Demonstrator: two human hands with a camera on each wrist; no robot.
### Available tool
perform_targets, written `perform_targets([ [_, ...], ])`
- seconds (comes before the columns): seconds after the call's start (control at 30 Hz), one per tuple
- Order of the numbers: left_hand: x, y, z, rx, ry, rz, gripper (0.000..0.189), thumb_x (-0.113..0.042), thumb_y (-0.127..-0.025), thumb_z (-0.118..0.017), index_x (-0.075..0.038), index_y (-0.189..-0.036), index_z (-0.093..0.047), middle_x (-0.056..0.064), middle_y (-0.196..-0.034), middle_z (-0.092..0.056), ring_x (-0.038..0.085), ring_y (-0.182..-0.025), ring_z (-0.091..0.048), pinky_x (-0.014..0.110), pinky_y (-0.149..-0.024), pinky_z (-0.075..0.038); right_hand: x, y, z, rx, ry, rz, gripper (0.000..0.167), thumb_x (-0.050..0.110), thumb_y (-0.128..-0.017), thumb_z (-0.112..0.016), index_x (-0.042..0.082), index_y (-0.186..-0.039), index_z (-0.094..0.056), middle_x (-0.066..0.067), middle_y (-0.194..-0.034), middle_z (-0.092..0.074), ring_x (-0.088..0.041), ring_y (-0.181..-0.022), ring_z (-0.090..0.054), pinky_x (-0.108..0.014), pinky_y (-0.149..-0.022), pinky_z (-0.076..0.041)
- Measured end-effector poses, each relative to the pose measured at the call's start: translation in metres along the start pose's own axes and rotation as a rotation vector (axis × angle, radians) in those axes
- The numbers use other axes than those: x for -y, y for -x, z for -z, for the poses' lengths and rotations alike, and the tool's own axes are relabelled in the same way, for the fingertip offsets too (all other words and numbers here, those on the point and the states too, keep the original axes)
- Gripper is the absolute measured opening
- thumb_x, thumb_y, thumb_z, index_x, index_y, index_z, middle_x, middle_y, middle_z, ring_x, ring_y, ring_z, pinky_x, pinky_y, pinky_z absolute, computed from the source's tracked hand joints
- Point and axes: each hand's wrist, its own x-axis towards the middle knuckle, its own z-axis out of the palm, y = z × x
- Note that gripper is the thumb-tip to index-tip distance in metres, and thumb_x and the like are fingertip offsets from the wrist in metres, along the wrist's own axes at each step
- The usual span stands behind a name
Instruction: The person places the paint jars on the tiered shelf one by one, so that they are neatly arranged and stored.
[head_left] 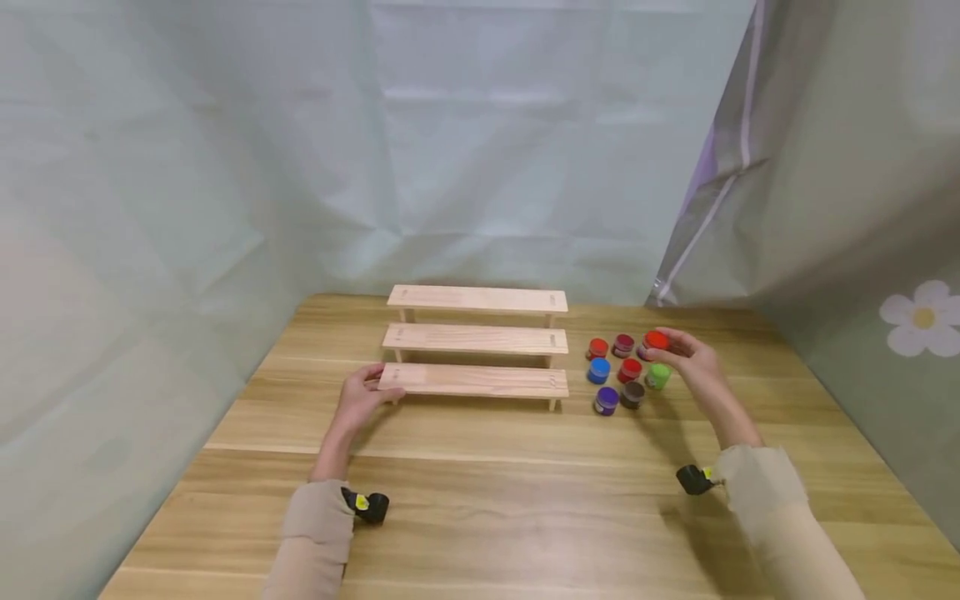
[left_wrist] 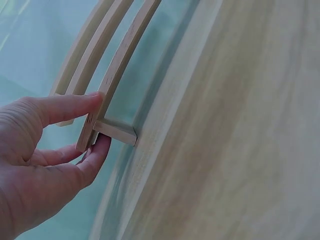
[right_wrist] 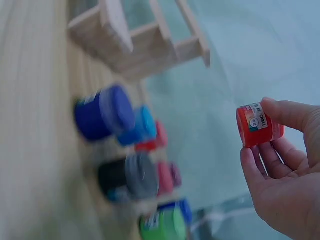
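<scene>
A pale wooden three-tier display stand (head_left: 472,339) stands on the table. My left hand (head_left: 362,397) grips the left end of its lowest board, and in the left wrist view the thumb lies along the board's edge with fingers beneath, beside a short leg (left_wrist: 116,131). Off the stand's right side, my right hand (head_left: 692,357) holds a small orange-red paint jar (right_wrist: 257,124) between thumb and fingertips, raised over the other jars. Below it are a green jar (head_left: 657,376), a black jar (right_wrist: 127,176), a purple-blue jar (head_left: 607,401) and a light blue jar (head_left: 598,371).
Two red jars (head_left: 597,348) (head_left: 630,369) and a dark red jar (head_left: 623,345) belong to the same cluster. In the right wrist view a dark blue jar (right_wrist: 183,209) shows behind the green one. Pale cloth (head_left: 480,150) hangs behind the wooden table (head_left: 510,517).
</scene>
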Motion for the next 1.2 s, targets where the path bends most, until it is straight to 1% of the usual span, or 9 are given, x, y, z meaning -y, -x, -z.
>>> perform_targets([
  [0.1,0.001,0.001,-0.001,-0.011,-0.002,-0.001,0.07,-0.005,-0.087,-0.069,0.011,-0.145,-0.034,0.03,-0.14,-0.045,0.039,-0.121,-0.053,0.008,-0.072,-0.044,0.015,-0.006,-0.011,0.017,-0.012,0.02,0.071,0.038,-0.091,-0.068,0.009,-0.148,-0.039,0.027,-0.102,-0.053,0.008,-0.098,-0.051,-0.028,-0.104,-0.04],
  [0.3,0.003,0.006,-0.002,-0.022,0.029,0.024,0.07,-0.004,-0.087,-0.07,0.01,-0.145,-0.034,0.029,-0.141,-0.043,0.039,-0.123,-0.052,0.009,-0.073,-0.045,0.035,-0.016,-0.037,0.074,-0.022,0.052,0.066,0.034,-0.092,-0.067,0.01,-0.148,-0.04,0.018,-0.11,-0.056,0.006,-0.097,-0.052,-0.033,-0.106,-0.039],
  [0.43,0.004,0.009,-0.002,-0.036,0.046,0.03,0.07,-0.003,-0.086,-0.07,0.01,-0.144,-0.034,0.03,-0.141,-0.044,0.039,-0.124,-0.052,0.009,-0.074,-0.045,0.047,-0.025,-0.056,0.103,-0.007,0.068,0.065,0.033,-0.092,-0.067,0.013,-0.148,-0.041,-0.003,-0.132,-0.057,0.003,-0.096,-0.054,-0.017,-0.082,-0.045],
  [0.5,0.004,0.011,-0.002,-0.039,0.056,0.031,0.07,-0.003,-0.086,-0.07,0.01,-0.144,-0.034,0.03,-0.141,-0.045,0.038,-0.123,-0.052,0.009,-0.075,-0.045,0.053,-0.03,-0.066,0.114,-0.012,0.079,0.064,0.033,-0.093,-0.066,0.013,-0.148,-0.041,-0.011,-0.141,-0.052,0.0,-0.098,-0.054,-0.014,-0.078,-0.044],
  [0.6,0.004,0.012,-0.002,-0.047,0.071,0.031,0.07,-0.002,-0.086,-0.07,0.011,-0.145,-0.034,0.03,-0.14,-0.046,0.036,-0.124,-0.052,0.009,-0.077,-0.045,0.062,-0.036,-0.08,0.14,-0.033,0.095,0.061,0.03,-0.093,-0.066,0.013,-0.147,-0.043,-0.014,-0.143,-0.05,-0.007,-0.108,-0.055,-0.018,-0.087,-0.044],
  [0.7,0.004,0.014,-0.001,-0.057,0.077,0.032,0.07,-0.001,-0.086,-0.07,0.01,-0.145,-0.034,0.03,-0.14,-0.046,0.036,-0.124,-0.052,0.009,-0.077,-0.045,0.069,-0.044,-0.093,0.177,-0.068,0.119,0.06,0.028,-0.093,-0.067,0.012,-0.146,-0.045,-0.015,-0.14,-0.052,-0.017,-0.118,-0.054,-0.031,-0.103,-0.043],
  [0.8,0.004,0.014,-0.002,-0.057,0.08,0.023,0.069,0.0,-0.086,-0.069,0.011,-0.144,-0.034,0.03,-0.138,-0.047,0.037,-0.123,-0.052,0.009,-0.076,-0.046,0.077,-0.051,-0.103,0.201,-0.102,0.13,0.059,0.026,-0.092,-0.068,0.012,-0.145,-0.046,-0.013,-0.137,-0.053,-0.024,-0.123,-0.051,-0.042,-0.11,-0.039],
  [0.97,0.005,0.01,-0.008,-0.046,0.073,0.014,0.069,0.0,-0.085,-0.07,0.011,-0.144,-0.035,0.03,-0.136,-0.047,0.036,-0.119,-0.054,0.011,-0.075,-0.047,0.087,-0.055,-0.115,0.228,-0.13,0.157,0.057,0.024,-0.091,-0.069,0.011,-0.143,-0.048,-0.014,-0.136,-0.053,-0.025,-0.121,-0.052,-0.049,-0.112,-0.037],
  [1.2,0.006,0.012,-0.011,-0.043,0.067,0.044,0.07,0.0,-0.084,-0.071,0.009,-0.144,-0.036,0.028,-0.133,-0.049,0.031,-0.113,-0.056,0.013,-0.074,-0.05,0.099,-0.058,-0.138,0.267,-0.155,0.204,0.057,0.018,-0.09,-0.07,0.009,-0.142,-0.049,-0.017,-0.134,-0.056,-0.019,-0.112,-0.057,-0.042,-0.107,-0.042],
])
